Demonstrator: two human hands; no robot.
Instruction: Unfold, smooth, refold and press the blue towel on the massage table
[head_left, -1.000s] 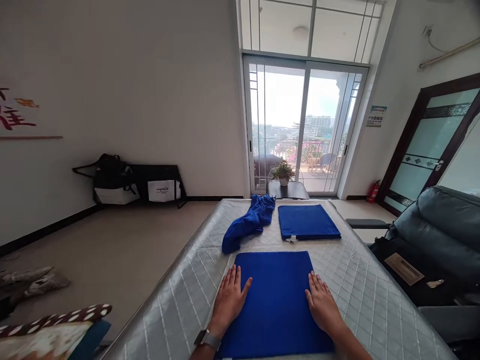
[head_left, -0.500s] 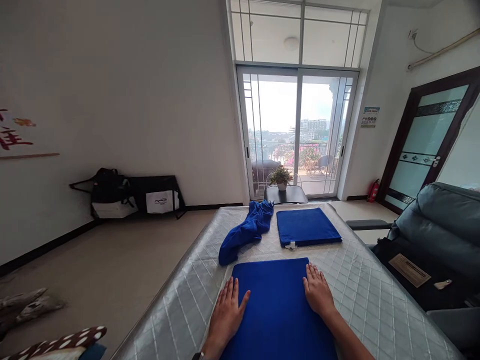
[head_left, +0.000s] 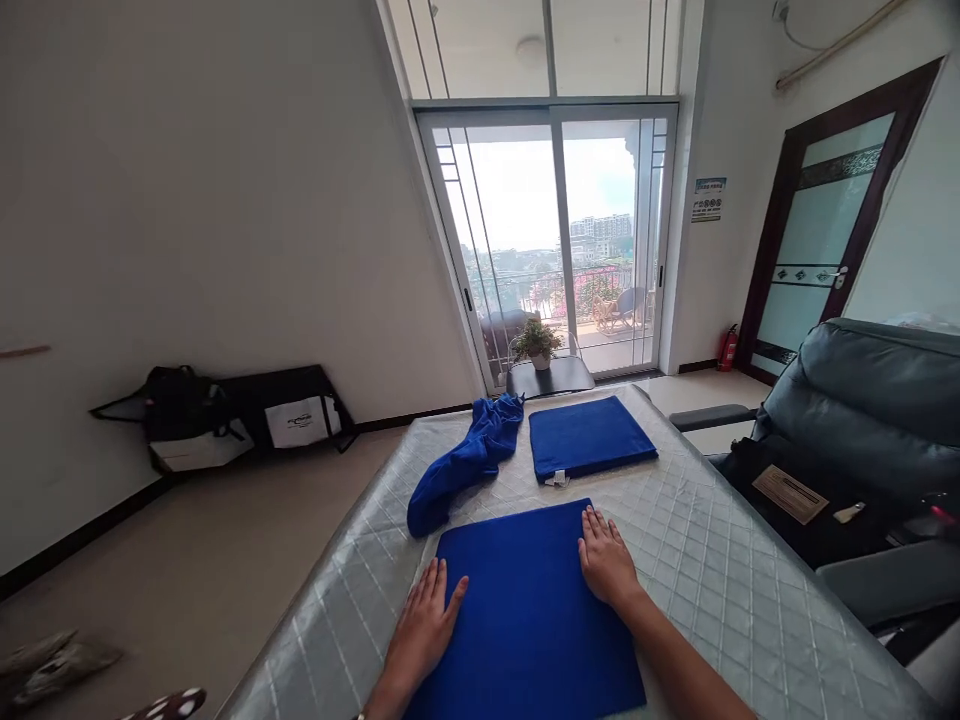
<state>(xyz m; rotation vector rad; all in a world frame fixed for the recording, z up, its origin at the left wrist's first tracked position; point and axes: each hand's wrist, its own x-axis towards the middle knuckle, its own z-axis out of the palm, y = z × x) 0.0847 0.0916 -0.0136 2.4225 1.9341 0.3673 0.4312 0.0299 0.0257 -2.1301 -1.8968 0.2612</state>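
Note:
A flat blue cloth [head_left: 525, 610] lies spread on the table in front of me. My left hand [head_left: 426, 622] rests palm down along its left edge, thumb spread away from the fingers. On its far right corner lies my right hand [head_left: 606, 558], flat, with the fingers stretched out. Beyond it, to the right, is a neatly folded blue cloth [head_left: 589, 435] with a white tag [head_left: 557, 478] at its near edge. A crumpled blue cloth [head_left: 465, 463] is heaped to the left of that one.
The table wears a silvery quilted cover [head_left: 720, 540]. A dark armchair [head_left: 885, 400] holding a brown plaque [head_left: 790, 494] stands close on the right. Behind the table are a chair with a potted plant [head_left: 537, 342] and a sliding glass door [head_left: 510, 230]. Bags [head_left: 184, 410] lie by the left wall.
The view has tilted and shifted, so the scene sits further left. Both hands remain flat on the blue cloth, and little else differs.

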